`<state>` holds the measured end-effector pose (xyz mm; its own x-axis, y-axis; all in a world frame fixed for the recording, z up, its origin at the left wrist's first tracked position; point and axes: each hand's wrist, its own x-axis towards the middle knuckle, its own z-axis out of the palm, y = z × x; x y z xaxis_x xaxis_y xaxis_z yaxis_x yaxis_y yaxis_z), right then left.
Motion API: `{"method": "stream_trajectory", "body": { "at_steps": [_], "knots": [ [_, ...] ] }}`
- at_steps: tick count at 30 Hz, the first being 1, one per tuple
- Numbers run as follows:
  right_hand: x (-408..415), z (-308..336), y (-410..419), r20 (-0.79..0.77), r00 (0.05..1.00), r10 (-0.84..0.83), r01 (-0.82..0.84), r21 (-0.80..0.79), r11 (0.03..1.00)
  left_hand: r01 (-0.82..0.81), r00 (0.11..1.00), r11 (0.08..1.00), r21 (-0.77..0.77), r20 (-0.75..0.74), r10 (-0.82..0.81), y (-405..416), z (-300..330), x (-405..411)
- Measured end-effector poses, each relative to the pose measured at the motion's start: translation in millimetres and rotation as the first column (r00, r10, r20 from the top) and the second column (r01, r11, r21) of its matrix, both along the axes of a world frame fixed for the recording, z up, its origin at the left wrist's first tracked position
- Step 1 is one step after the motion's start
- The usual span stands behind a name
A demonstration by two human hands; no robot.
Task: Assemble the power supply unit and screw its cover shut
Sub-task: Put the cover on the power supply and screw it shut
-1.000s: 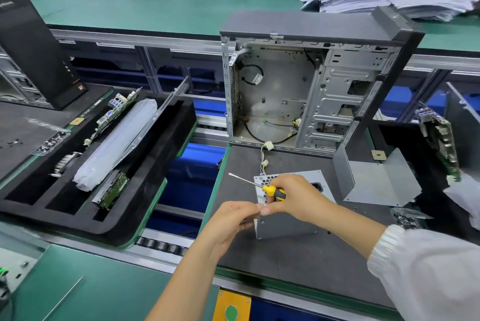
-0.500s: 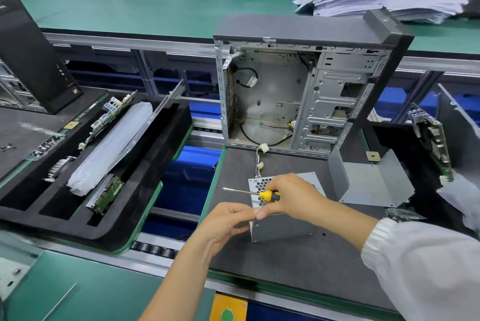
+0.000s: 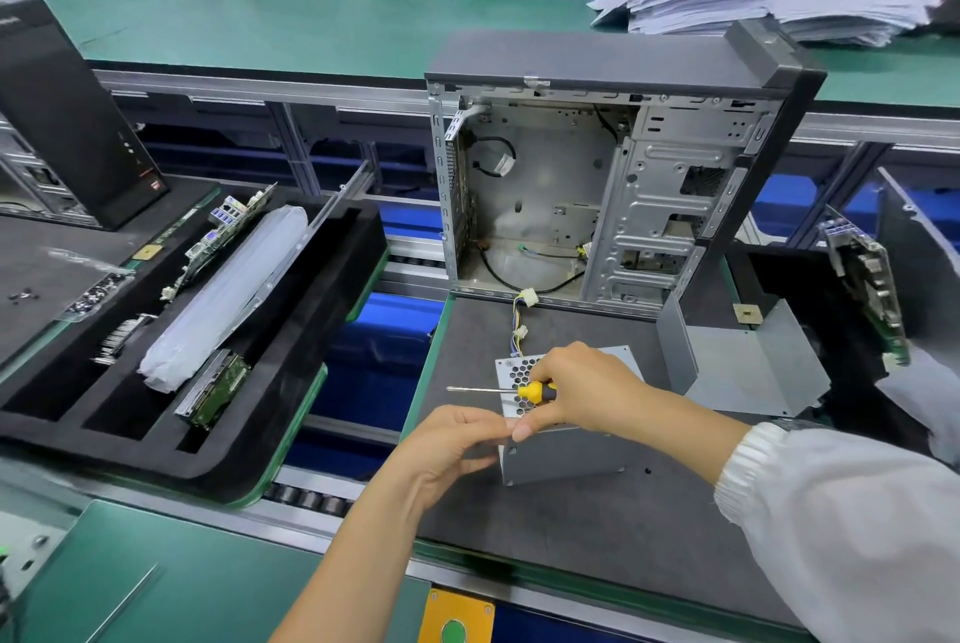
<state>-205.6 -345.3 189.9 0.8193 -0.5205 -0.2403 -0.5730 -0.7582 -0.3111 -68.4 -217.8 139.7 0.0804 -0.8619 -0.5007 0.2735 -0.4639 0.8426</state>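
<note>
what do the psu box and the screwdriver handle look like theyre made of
Power supply unit: looks like thin sheet metal with a dull grey finish, judging by its folded edges and punched honeycomb vent. Screwdriver, held in the right hand: yellow and black handle, probably plastic or rubber; bare shiny metal shaft.

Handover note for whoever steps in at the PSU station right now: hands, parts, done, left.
Right hand: grips the yellow-handled screwdriver, shaft lying level and pointing left, not on a screw.
Left hand: fingertips pinched at the near left corner of the power supply unit; whether they hold a screw cannot be seen.
Parts: the unit sits on the grey mat, vent grille up, cable bundle running toward the open PC case behind. A bent metal cover lies apart, to the unit's right.
Done: unit positioned, tool in hand.
Left: probably fit the cover and drive the screws; none seen going in yet.
</note>
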Motion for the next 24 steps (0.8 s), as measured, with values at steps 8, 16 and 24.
{"method": "stream_trajectory", "body": {
  "at_steps": [8,16,24],
  "knots": [
    [-7,15,-8,0.050,0.998,0.034,-0.043,0.194,0.980,0.001,1.000,1.000,0.023,-0.015,-0.001,-1,0,-1],
    [-22,89,-20,-0.036,0.987,0.158,-0.152,0.141,0.978,-0.049,0.996,0.996,0.071,-0.070,0.054,-1,-2,0],
    [-27,104,-11,-0.277,0.936,0.219,-0.303,-0.309,0.902,-0.042,0.995,0.996,0.082,-0.085,0.049,-2,0,0]
  ]
}}
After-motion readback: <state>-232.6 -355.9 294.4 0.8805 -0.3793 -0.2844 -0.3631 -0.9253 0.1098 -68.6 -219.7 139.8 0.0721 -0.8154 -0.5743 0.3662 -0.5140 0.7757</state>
